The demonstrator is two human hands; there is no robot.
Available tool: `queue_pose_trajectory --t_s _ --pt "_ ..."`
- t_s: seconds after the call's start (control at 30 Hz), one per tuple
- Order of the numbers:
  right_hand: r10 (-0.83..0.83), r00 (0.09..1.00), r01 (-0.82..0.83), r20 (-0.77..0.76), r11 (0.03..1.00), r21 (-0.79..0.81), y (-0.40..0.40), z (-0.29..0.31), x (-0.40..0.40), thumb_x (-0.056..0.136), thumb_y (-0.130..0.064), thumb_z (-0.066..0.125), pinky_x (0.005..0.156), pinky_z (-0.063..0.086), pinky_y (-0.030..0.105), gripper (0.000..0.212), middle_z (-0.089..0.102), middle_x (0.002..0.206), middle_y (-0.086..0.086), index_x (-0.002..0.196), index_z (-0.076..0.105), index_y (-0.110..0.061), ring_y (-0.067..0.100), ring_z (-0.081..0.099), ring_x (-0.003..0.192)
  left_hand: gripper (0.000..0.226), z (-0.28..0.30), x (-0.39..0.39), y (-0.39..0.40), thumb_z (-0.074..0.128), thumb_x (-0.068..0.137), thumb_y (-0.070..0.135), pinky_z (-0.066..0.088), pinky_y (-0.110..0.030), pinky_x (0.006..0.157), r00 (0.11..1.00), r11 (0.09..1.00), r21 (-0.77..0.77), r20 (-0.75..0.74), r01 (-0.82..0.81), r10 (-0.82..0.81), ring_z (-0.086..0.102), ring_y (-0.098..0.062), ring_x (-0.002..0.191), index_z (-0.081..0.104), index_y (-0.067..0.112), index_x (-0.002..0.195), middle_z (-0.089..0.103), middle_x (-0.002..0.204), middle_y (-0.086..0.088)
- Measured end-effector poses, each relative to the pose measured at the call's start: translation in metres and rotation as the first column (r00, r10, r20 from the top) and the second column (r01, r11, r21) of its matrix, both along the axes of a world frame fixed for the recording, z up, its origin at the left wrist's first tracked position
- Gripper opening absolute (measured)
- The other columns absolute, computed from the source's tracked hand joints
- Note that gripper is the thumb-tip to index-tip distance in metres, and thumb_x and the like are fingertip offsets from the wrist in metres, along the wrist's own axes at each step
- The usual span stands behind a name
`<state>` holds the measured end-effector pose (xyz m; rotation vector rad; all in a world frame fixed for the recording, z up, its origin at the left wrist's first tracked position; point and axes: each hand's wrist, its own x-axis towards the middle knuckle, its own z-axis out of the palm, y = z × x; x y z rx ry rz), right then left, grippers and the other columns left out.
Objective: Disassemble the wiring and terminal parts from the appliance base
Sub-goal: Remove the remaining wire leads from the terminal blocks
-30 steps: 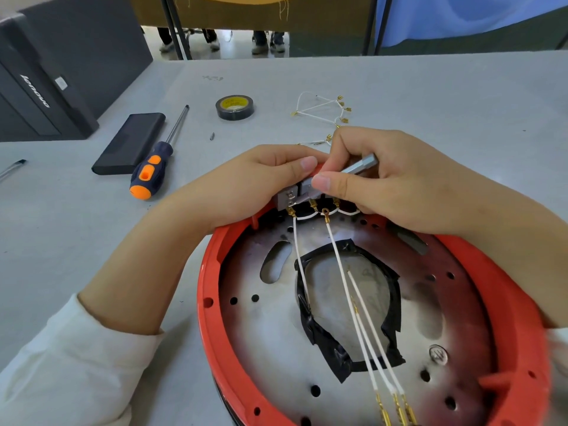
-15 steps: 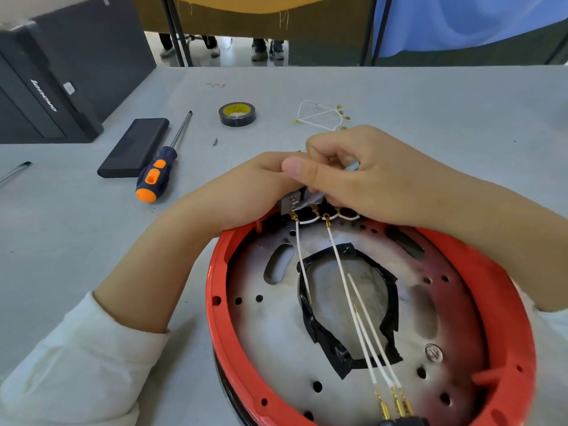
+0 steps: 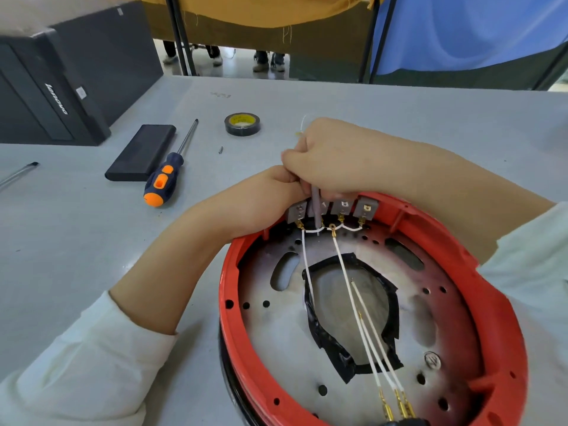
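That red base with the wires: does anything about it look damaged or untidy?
Yes. The black tape round the middle opening of the metal plate is ragged and crinkled, peeling at its lower edge. The plate looks scorched dark near the red base rim. A tiny screw lies loose on the table.

Below my fingers [image 3: 295, 176] I count four grey terminal blocks [image 3: 343, 207] in a row, and three white wires [image 3: 347, 272] running back from them. Beyond my fingers lie one tape roll [image 3: 242, 124], one screwdriver [image 3: 167, 176] and one black slab [image 3: 142, 152].
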<state>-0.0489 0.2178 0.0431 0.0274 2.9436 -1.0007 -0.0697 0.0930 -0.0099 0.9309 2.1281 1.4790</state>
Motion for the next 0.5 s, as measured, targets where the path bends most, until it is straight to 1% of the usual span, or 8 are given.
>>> queue_pose_trajectory --t_s 0.03,0.1,0.17,0.23,0.3,0.37,0.4,0.5 --pt "0.004 1.000 -0.004 0.021 1.000 0.027 -0.002 0.001 -0.001 0.091 -0.025 0.042 0.040 0.039 0.018 0.040 0.045 0.028 0.000 0.056 0.054 -0.010 0.016 0.043 0.029 0.049 0.001 0.001 0.000 0.047 0.096 0.006 0.042 0.001 0.067 1.000 1.000 0.002 -0.001 0.010 -0.010 0.060 0.017 0.070 0.070 0.031 0.062 0.067 0.066 0.026" --pt "0.007 0.997 -0.008 0.076 1.000 0.007 0.000 0.002 -0.002 0.092 -0.024 0.042 0.035 0.034 0.014 0.044 0.041 0.026 0.001 0.054 0.056 -0.009 0.015 0.036 0.024 0.054 0.002 0.002 0.000 0.049 0.096 0.010 0.038 0.004 0.066 1.000 1.000 -0.006 -0.001 0.015 -0.015 0.058 0.022 0.073 0.072 0.040 0.058 0.066 0.068 0.033" --pt "-0.001 0.997 0.005 0.071 0.999 -0.054 0.005 0.001 0.001 0.093 -0.026 0.044 0.035 0.030 0.013 0.045 0.039 0.028 0.003 0.052 0.057 -0.011 0.016 0.032 0.023 0.048 0.001 0.001 0.000 0.047 0.098 0.011 0.040 0.002 0.068 1.000 1.000 -0.009 0.009 0.014 -0.014 0.060 0.019 0.077 0.071 0.038 0.066 0.067 0.074 0.032" --pt "0.009 1.000 -0.008 0.009 0.994 -0.111 0.013 -0.004 0.009 0.093 -0.030 0.048 0.034 0.030 0.014 0.043 0.042 0.030 0.001 0.054 0.055 -0.013 0.014 0.032 0.025 0.036 0.001 0.001 -0.001 0.045 0.099 0.013 0.044 -0.002 0.075 1.000 1.000 -0.015 0.017 0.016 -0.015 0.062 0.015 0.084 0.068 0.035 0.081 0.069 0.081 0.029" --pt "0.046 0.997 -0.055 -0.056 0.981 -0.186 0.019 -0.011 0.021 0.091 -0.034 0.056 0.033 0.027 0.013 0.040 0.045 0.032 0.000 0.056 0.049 -0.015 0.012 0.032 0.025 0.033 0.002 0.001 -0.002 0.044 0.100 0.017 0.045 -0.010 0.086 1.000 0.999 -0.034 0.006 0.026 -0.026 0.063 0.009 0.091 0.068 0.033 0.086 0.071 0.088 0.023" --pt "0.071 0.993 -0.097 -0.098 0.949 -0.299 0.025 -0.017 0.032 0.088 -0.033 0.064 0.034 0.025 0.015 0.037 0.049 0.036 0.002 0.060 0.047 -0.017 0.014 0.031 0.027 0.031 0.003 0.002 -0.002 0.042 0.101 0.018 0.044 -0.025 0.097 0.999 0.997 -0.064 -0.007 0.043 -0.044 0.064 -0.003 0.102 0.070 0.027 0.090 0.073 0.097 0.012" --pt "0.071 0.990 -0.108 -0.119 0.933 -0.342 0.028 -0.019 0.036 0.087 -0.031 0.066 0.034 0.025 0.016 0.034 0.051 0.038 0.003 0.062 0.048 -0.017 0.014 0.031 0.028 0.029 0.003 0.002 -0.002 0.042 0.101 0.019 0.043 -0.031 0.100 0.999 0.996 -0.071 -0.013 0.045 -0.046 0.063 -0.010 0.106 0.070 0.025 0.093 0.072 0.101 0.007" --pt "0.052 0.983 -0.122 -0.176 0.904 -0.411 0.034 -0.021 0.037 0.088 -0.027 0.066 0.034 0.025 0.017 0.030 0.051 0.038 0.005 0.066 0.047 -0.017 0.015 0.030 0.028 0.024 0.003 0.002 -0.001 0.044 0.100 0.027 0.042 -0.051 0.102 1.000 0.998 -0.068 0.002 0.014 -0.014 0.059 -0.032 0.113 0.068 0.031 0.098 0.069 0.110 -0.012"
